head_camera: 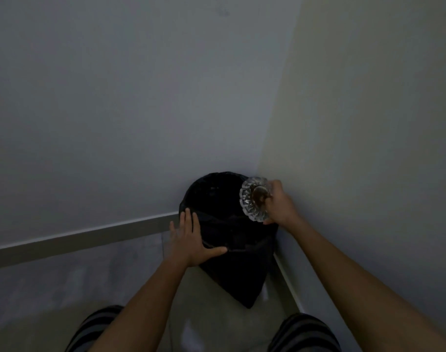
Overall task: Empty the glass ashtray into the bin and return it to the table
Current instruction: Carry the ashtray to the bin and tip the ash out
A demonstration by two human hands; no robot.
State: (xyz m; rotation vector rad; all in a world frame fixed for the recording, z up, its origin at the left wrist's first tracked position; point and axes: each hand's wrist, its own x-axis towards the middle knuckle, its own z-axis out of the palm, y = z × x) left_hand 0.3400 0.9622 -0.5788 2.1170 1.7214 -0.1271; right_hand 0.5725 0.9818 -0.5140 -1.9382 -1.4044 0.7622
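Note:
A round ribbed glass ashtray (pixel 255 198) is tipped on its edge over the right side of the bin, its hollow facing left toward the bin's mouth. My right hand (pixel 280 204) grips it by its right rim. The bin (pixel 224 199) is lined with a black bag and stands in the corner of the room. My left hand (pixel 191 237) lies flat with fingers spread on the bag at the bin's left front edge. The inside of the bin is too dark to make out.
Two pale walls (pixel 115 97) meet right behind the bin, with a skirting board (pixel 89 235) along the floor. The grey tiled floor (pixel 64 280) spreads to the left. My knees in striped shorts (pixel 97 323) show at the bottom.

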